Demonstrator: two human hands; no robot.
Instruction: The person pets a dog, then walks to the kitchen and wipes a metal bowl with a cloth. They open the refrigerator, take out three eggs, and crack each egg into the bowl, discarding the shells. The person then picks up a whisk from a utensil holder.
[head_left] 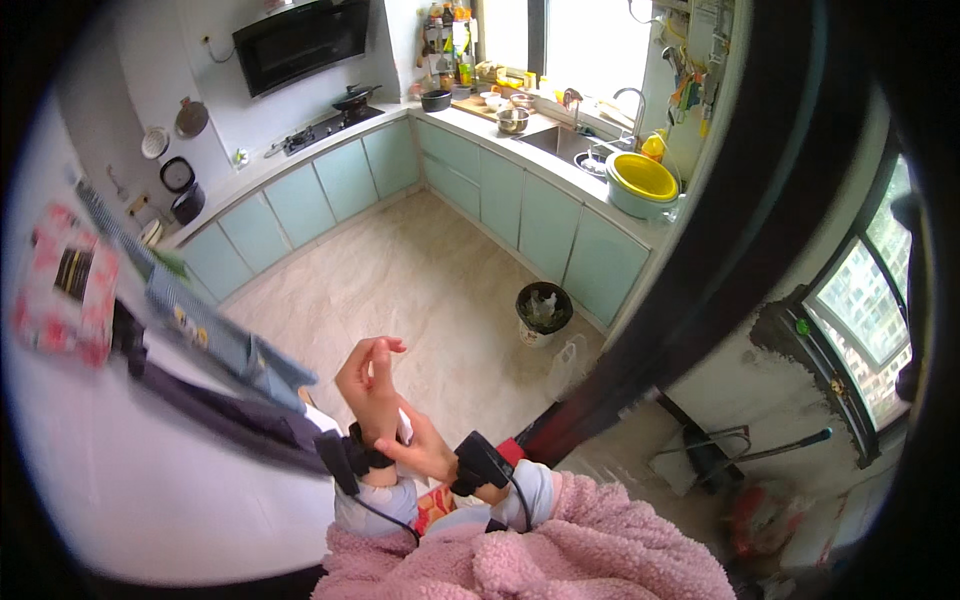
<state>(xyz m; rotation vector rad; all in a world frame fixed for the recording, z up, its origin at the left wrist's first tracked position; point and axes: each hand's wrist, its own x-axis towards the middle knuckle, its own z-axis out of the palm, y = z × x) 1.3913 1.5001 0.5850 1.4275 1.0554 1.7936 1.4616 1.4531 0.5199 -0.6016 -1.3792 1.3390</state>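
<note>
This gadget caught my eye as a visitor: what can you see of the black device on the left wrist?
The device is black, boxy and plastic-like, on a dark band around the wrist below the left hand. It sits tilted on the wrist's outer side, beside a pale sleeve. A thin black cable curves from its lower end toward the pink garment. The right hand is at the wrist beside the band; whether they touch is unclear.

pink fleecy garment (530, 560) | pale cuffs (540, 488) | black wrist straps (374, 450) | boxy black modules (484, 462) | thin black cables (523, 507)
</note>
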